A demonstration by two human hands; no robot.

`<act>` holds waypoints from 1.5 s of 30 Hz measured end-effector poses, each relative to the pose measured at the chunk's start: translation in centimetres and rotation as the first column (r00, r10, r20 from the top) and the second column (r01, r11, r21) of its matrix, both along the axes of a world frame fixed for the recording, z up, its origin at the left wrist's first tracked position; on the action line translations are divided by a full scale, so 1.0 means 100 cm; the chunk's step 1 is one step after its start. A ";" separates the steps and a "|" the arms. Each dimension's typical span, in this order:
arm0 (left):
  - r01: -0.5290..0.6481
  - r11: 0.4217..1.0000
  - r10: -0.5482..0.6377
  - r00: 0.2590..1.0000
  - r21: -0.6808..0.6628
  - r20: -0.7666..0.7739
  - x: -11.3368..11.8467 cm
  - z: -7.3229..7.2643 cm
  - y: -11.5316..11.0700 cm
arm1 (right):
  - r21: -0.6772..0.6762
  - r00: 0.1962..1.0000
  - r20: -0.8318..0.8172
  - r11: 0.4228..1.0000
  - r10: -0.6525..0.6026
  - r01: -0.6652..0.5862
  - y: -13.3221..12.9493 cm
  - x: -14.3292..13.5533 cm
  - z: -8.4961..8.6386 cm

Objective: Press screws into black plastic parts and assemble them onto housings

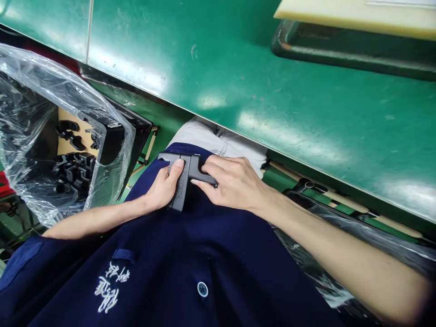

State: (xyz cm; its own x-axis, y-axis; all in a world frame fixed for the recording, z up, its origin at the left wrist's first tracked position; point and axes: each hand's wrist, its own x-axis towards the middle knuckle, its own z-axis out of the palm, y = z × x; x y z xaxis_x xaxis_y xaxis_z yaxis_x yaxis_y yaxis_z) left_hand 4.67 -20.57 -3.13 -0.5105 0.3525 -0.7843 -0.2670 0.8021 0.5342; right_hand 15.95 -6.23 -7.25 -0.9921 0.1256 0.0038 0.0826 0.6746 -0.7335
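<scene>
A black plastic part point(182, 184) with raised lettering is held close against the dark blue shirt, just below the green table's edge. My left hand point(164, 185) grips its left side, the thumb pressed on its upper face and the other fingers hidden beneath. Around the hooked arm on the part's right side, my right hand point(231, 180) has its fingers and thumb closed. Both hands touch the same part.
The green table point(211, 68) runs across the top. On it, a dark tray point(306, 56) lies under a pale yellow board point(340, 18). At left, a plastic-lined bin point(114, 143) holds several black parts point(76, 172). Roller rails point(327, 193) and clear plastic show at lower right.
</scene>
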 end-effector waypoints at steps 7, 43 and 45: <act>-0.203 0.974 0.214 0.971 0.101 -0.106 0.001 -0.009 0.009 | -0.689 0.892 0.216 0.586 -0.397 0.427 -0.019 0.016 -0.004; -0.094 0.823 0.050 0.994 0.560 0.093 -0.034 0.029 0.069 | -0.789 0.898 0.128 0.505 -0.422 0.350 0.013 0.041 0.036; -0.096 0.828 0.058 0.995 0.553 0.086 -0.032 0.034 0.076 | -0.786 0.892 0.111 0.511 -0.439 0.349 0.016 0.041 0.042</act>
State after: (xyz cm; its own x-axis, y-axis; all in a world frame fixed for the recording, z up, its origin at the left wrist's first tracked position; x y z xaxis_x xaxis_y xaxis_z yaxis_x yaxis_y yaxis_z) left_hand 1.45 -12.97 0.31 -0.5109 0.7002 -0.4988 -0.3634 0.3499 0.8634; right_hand 20.07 -4.58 -3.08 -0.8399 0.5021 -0.2061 0.0973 -0.2343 -0.9673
